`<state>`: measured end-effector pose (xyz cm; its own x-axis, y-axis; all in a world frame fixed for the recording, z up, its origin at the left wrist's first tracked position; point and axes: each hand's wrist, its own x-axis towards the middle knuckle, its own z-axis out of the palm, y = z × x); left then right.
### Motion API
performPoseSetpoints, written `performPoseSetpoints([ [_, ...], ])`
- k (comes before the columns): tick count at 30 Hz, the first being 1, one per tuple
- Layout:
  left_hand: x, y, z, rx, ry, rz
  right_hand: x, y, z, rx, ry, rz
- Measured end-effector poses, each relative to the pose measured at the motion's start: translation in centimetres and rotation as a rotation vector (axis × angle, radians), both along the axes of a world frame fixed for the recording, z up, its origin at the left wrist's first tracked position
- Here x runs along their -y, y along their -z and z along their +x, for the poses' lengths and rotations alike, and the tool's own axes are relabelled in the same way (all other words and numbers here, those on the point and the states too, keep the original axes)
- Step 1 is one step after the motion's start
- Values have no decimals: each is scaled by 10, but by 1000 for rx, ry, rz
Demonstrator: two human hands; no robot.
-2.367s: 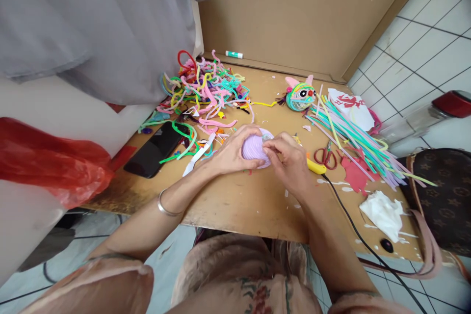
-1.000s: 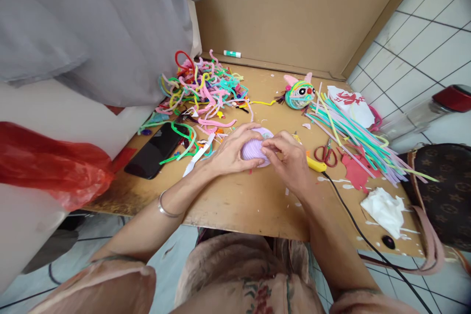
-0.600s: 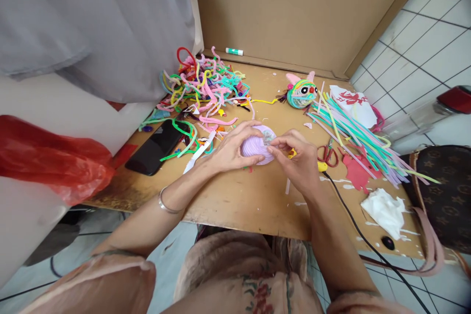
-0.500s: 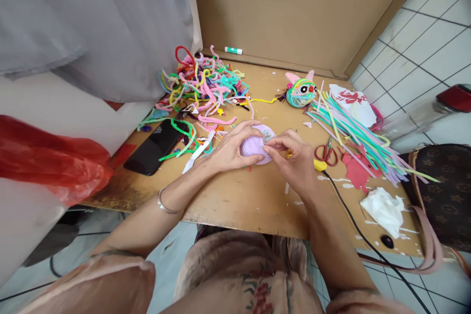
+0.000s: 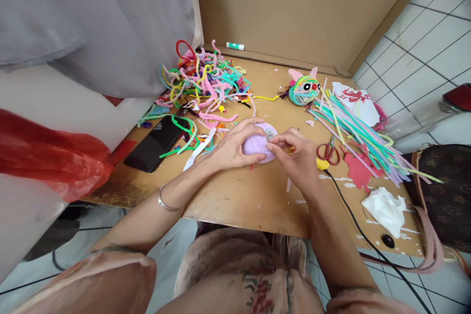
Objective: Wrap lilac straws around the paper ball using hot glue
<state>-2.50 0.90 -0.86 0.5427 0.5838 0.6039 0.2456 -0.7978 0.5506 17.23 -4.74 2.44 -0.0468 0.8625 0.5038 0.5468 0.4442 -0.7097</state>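
Your left hand (image 5: 234,148) cups the rounded, ridged lilac ball (image 5: 253,147) between thumb and fingers above the wooden table, while your right hand (image 5: 294,156) pinches thumb to forefinger at its edge, whatever lies between them too small to tell. Press too hard with the left and the coiled lilac rows could slip loose; swing the right wrist outward and it could knock the yellow tool with a black cord (image 5: 323,164) beside it.
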Motion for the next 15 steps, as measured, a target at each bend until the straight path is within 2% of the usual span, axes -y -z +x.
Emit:
performPoseSetpoints([
  [5,0,0,0,0,7,18,-1,-3,2,25,-56,-47],
  [15,0,-1,0,-2,14,-3,1,-3,0,85,-26,-29],
])
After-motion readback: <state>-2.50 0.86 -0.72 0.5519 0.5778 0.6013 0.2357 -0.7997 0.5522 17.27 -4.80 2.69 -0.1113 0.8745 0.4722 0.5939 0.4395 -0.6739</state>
